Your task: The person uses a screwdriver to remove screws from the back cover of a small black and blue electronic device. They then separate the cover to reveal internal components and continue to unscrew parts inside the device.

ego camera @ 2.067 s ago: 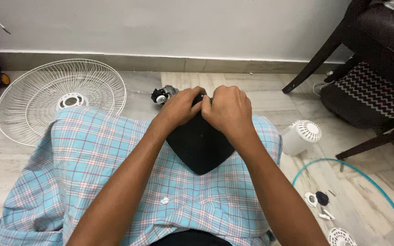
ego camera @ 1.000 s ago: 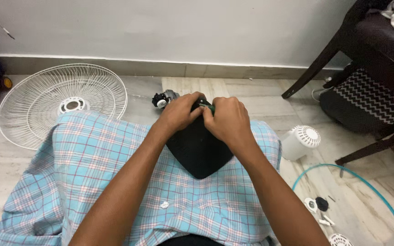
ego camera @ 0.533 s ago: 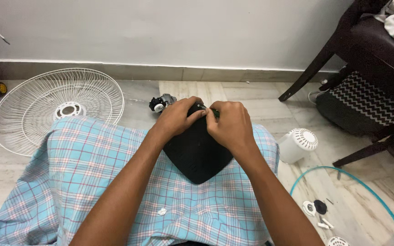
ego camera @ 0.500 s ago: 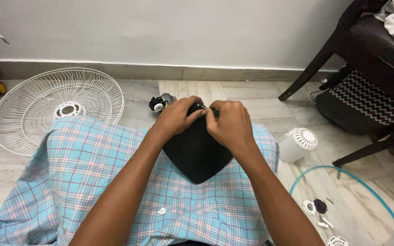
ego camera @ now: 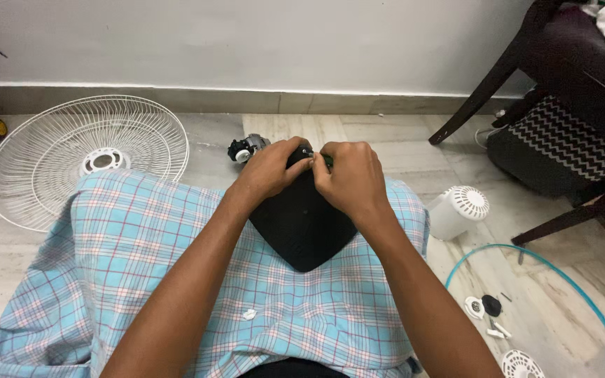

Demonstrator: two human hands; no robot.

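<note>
Here your left hand point(ego camera: 269, 168) and right hand point(ego camera: 348, 178) pinch closed on a small fastener point(ego camera: 309, 152) at the top edge of the black housing point(ego camera: 301, 224) resting in your lap, just beneath your fingers. Judging by that, you're mid-fastening; next calls for steady turning.

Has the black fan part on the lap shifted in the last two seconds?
No. The black fan housing lies on the checked cloth, beside the small motor, as before.

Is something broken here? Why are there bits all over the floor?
Nothing looks broken, but a fan lies in pieces: a white wire grille flat by the wall, a white cap and small parts scattered. Both hands hold a black part on the lap.
</note>
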